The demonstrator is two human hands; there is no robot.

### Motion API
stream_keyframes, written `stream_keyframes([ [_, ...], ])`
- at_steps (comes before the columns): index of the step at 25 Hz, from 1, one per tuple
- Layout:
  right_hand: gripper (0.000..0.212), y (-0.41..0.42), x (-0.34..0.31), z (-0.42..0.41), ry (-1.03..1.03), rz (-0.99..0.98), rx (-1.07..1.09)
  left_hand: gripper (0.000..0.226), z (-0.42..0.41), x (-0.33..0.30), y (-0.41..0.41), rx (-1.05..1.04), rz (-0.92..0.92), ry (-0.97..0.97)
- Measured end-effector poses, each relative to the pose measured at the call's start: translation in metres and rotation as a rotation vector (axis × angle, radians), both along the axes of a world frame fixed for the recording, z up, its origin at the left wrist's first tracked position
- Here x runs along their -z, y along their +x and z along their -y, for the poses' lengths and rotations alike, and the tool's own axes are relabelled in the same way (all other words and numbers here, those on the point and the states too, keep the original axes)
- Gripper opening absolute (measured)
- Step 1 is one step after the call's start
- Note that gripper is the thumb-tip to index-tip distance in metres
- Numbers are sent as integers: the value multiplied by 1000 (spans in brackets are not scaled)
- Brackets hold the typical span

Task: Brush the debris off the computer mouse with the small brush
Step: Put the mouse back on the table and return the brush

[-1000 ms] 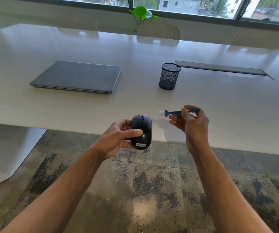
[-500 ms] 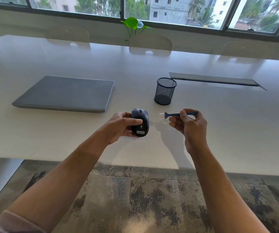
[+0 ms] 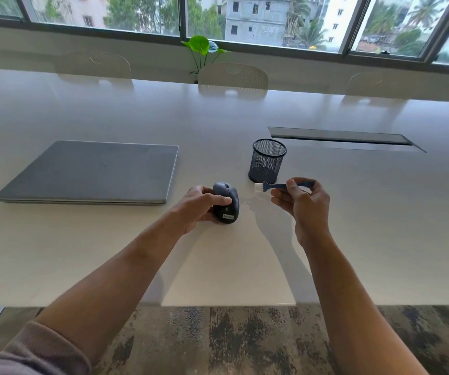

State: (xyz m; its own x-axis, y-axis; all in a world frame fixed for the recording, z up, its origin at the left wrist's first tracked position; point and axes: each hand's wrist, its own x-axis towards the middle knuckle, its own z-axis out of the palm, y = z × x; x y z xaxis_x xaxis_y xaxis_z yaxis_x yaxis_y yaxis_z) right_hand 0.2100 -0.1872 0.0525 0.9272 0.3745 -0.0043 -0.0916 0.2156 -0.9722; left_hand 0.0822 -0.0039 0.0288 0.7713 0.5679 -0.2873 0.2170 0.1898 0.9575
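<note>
My left hand (image 3: 200, 208) grips a black computer mouse (image 3: 226, 204) with a white label at its near end, thumb across its top, low over the white table (image 3: 110, 253). To its right my right hand (image 3: 303, 205) pinches the handle of a small blue brush (image 3: 280, 185) held level, its white bristles pointing left toward the mouse. A small gap separates the bristles from the mouse. Whether the mouse touches the table I cannot tell.
A closed grey laptop (image 3: 93, 171) lies on the table to the left. A black mesh pen cup (image 3: 268, 161) stands just behind the brush. A long cable slot (image 3: 339, 137) runs at the right rear. Chairs and a plant (image 3: 201, 50) stand beyond the far edge.
Both hands have moved forward from beyond the table's near edge to over the tabletop, still holding mouse and brush. The camera view has tilted up, showing more of the table and window.
</note>
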Motion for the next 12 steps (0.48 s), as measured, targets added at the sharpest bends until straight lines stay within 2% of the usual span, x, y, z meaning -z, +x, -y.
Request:
stream_keyframes([
  [2,5,3,1,-2,6,-2,2,22,1,-1,3,-14,-21,31],
  [8,5,12,-5,1,41,4,-26,25,7,-1,13,-80,-74,150],
  [10,6,16,-9,2,38,14,-42,39,7,-3,12,-85,-107,189],
  [12,6,22,-14,3,55,24,-48,53,1,-4,10,-53,-241,376],
])
